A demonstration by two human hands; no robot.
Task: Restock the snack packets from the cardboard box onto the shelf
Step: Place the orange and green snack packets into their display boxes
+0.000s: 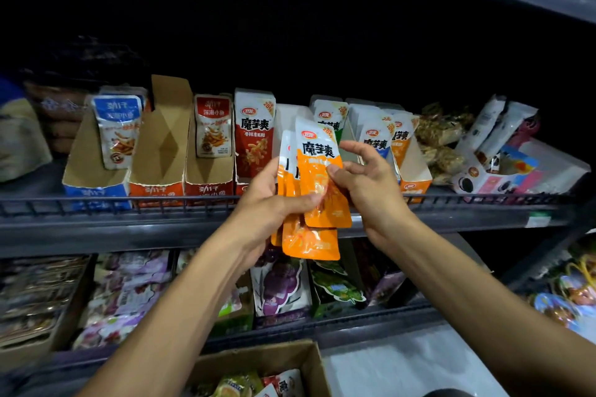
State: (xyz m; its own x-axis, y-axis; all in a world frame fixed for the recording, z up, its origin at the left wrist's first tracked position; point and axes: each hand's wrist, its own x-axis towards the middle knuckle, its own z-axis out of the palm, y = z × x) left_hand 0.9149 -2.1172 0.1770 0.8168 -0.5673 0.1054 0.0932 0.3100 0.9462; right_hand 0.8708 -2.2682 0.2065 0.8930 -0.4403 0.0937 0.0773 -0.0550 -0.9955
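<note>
A left hand grips a fan of orange snack packets before the shelf, while the right hand pinches the front packet's edge. The cardboard box sits below, holding more packets.

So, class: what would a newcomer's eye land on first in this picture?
The fan of bright orange-and-white snack packets at centre, gripped by the left hand while the right hand pinches the front one. Behind them stands a row of open cardboard display trays on the dark wire-fronted shelf.
</note>
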